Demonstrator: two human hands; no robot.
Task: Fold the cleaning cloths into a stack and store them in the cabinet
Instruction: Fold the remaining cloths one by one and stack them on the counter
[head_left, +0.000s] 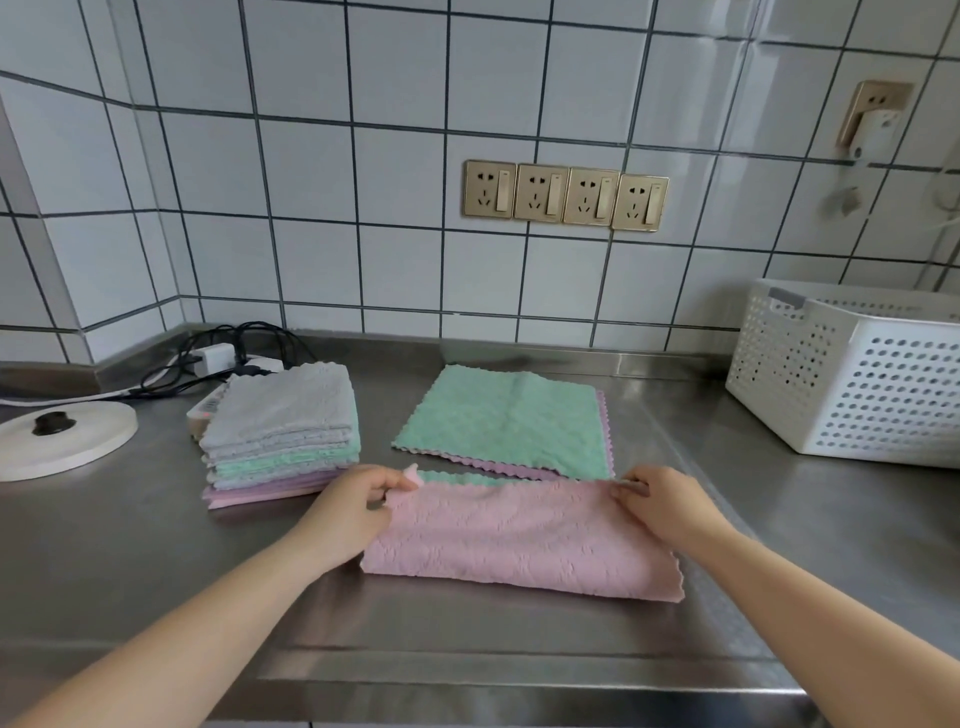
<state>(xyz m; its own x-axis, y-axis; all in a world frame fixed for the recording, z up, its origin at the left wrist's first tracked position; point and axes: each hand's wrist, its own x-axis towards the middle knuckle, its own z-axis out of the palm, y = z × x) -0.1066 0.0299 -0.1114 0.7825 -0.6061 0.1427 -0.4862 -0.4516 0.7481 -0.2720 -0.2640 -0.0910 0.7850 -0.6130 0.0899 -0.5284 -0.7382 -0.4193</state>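
A pink cloth (519, 540) lies folded over on the steel counter (156, 545) in front of me, its green underside showing along the far edge. My left hand (353, 506) pinches its far left corner. My right hand (660, 501) pinches its far right corner. Behind it lies a green cloth (504, 421), spread flat on top of a pink one. To the left stands a stack of folded cloths (283, 431) in grey, green and pink. No cabinet is in view.
A white perforated basket (852, 374) stands at the back right. A white round lid (67, 436) with a black knob lies at the far left. A power strip with black cables (228, 358) sits behind the stack. Wall sockets (566, 195) are on the tiled wall.
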